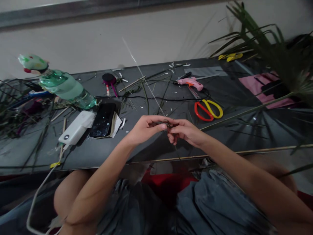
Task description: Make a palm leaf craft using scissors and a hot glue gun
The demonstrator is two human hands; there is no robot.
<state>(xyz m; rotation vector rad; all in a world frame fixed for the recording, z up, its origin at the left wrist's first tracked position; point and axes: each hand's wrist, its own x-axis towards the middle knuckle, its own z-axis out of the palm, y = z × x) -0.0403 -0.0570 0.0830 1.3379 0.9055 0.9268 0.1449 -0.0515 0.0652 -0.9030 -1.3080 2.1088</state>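
Note:
Above the table's front edge, my left hand [148, 128] and my right hand [185, 131] meet, fingertips nearly touching. Both pinch a small dark green leaf piece [167, 123], mostly hidden by the fingers. From it a long thin pale strand [146, 83] rises up and to the left, toward the wall. A thin dark end hangs below my fingers. Scissors with red and yellow handles [208, 110] lie on the table right of my hands, and a pink glue gun [192, 83] lies behind them.
On the dark table [156, 153], a black phone [103, 120], white power bank [77, 128] with cable, and green bottle [67, 88] stand or lie left. A purple-handled round item [109, 80] lies behind. Palm leaves [266, 42] and pink sheet [256, 86] occupy the right; cut stalks are scattered.

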